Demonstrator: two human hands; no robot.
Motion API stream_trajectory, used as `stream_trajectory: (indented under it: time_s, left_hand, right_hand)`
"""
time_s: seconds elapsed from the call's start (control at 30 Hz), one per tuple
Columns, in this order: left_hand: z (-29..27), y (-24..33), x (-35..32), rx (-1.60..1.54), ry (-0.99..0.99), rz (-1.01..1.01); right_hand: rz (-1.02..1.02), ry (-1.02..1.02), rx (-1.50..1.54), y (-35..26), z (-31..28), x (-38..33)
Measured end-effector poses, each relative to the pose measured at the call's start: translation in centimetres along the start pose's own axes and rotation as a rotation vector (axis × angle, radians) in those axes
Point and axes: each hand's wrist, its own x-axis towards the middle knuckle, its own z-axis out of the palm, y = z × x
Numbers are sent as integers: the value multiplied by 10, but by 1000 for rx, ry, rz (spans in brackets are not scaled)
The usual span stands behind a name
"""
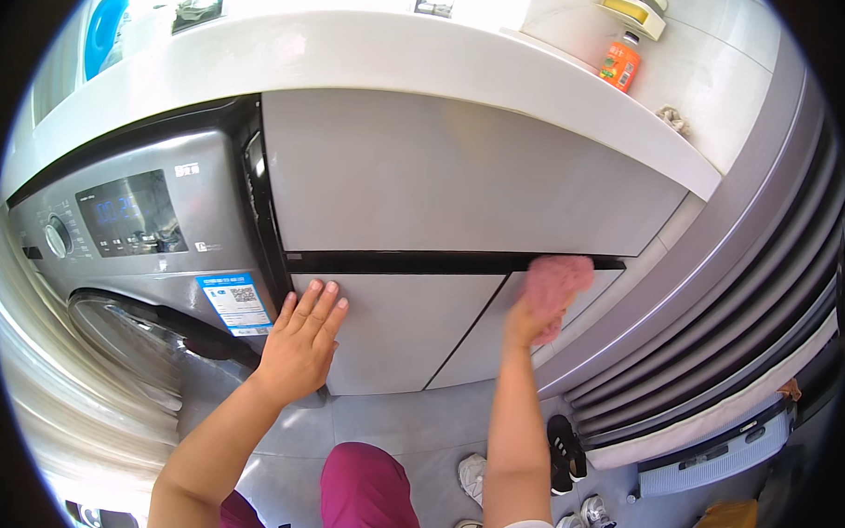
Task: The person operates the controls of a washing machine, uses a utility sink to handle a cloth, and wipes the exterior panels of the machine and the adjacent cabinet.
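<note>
My right hand (529,321) is closed on a fluffy pink cloth (562,276). The cloth lies against the black recessed strip (413,262) near its right end, above the right lower door (480,345) of a grey cabinet. Its bulk covers part of my fingers. My left hand (301,342) rests flat, fingers stretched, on the left lower door (392,328), close to the washing machine. Above the black strip runs the wide grey upper panel (463,177).
A silver washing machine (211,182) stands left of the cabinet. On the white countertop (383,58) are a blue bottle (105,25) and an orange bottle (620,61). Several shoes (565,450) and a light-blue suitcase (713,460) are on the floor, beside a grey folding door (708,339).
</note>
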Motion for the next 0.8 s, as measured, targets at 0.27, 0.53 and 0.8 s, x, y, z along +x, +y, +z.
stream_trajectory:
  time_s: [0.27, 0.53, 0.8]
  left_hand:
    - [-6, -8, -30, -90, 369, 108]
    - [6, 2, -56, -77, 153, 84]
    - [37, 14, -11, 34, 38, -55]
  right_hand:
    - [-249, -590, 105, -145, 58, -219]
    - [-931, -933, -96, -20, 15, -241]
    - [-363, -349, -93, -42, 33, -96]
